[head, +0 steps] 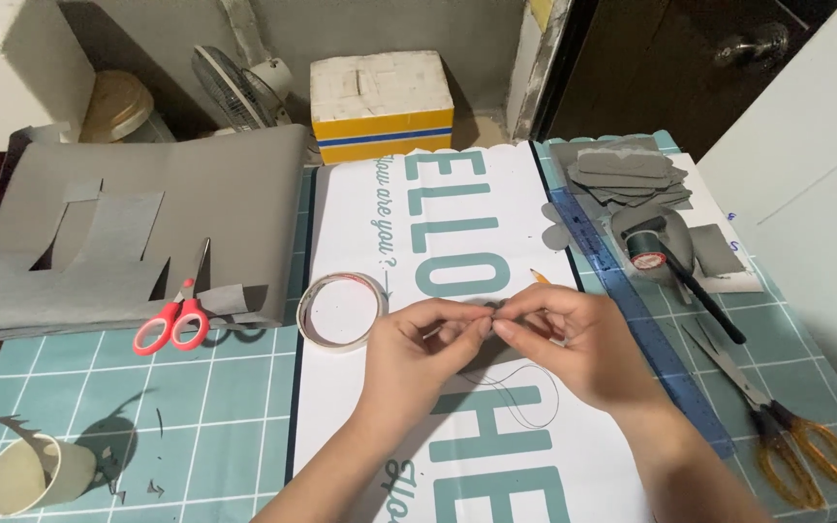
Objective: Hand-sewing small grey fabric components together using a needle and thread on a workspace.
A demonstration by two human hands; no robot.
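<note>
Both hands, left hand (425,341) and right hand (573,339), pinch a thin dark thread (525,392) together. Far left of them lies a tipped paper cup (26,475), grey scraps (113,450) beside it.

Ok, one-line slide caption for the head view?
Left hand and right hand pinch dark thread over a white sheet, tape roll alongside.

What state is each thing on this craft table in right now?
Left hand: pinching thread.
Right hand: pinching thread.
Dark thread: looped loosely below the hands.
Red scissors: closed, lying flat.
Amber scissors: closed, lying flat.
Tape roll: lying flat.
Paper cup: tipped on its side.
Thread spool: on its end.
</note>
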